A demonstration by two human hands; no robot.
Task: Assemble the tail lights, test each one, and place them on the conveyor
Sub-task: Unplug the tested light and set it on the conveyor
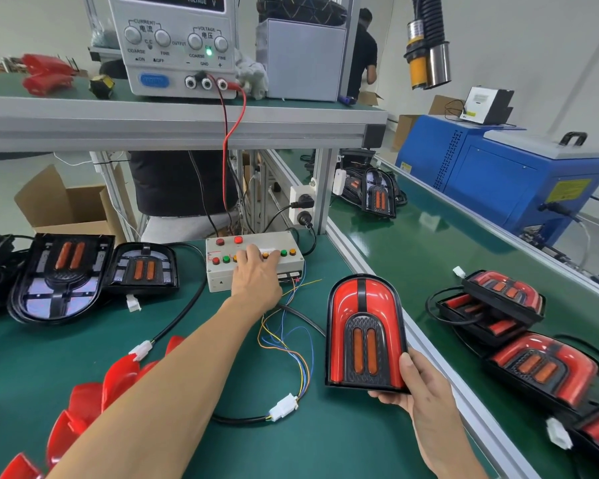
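Note:
My right hand [417,385] grips an assembled red tail light [363,331] by its lower right corner, holding it upright above the bench. Its cable runs to a white connector [284,406] on the mat. My left hand [256,274] reaches forward and presses its fingers on the buttons of the white test box [222,271]. Two black tail light bases [63,274] without red covers lie at the left. Several finished tail lights [543,368] lie on the green conveyor [412,250] at the right.
Red lens covers [118,375] are stacked at the lower left. A power supply [173,46] stands on the shelf above, with red and black leads going down. A blue machine [498,178] stands beyond the conveyor. A person stands behind the bench.

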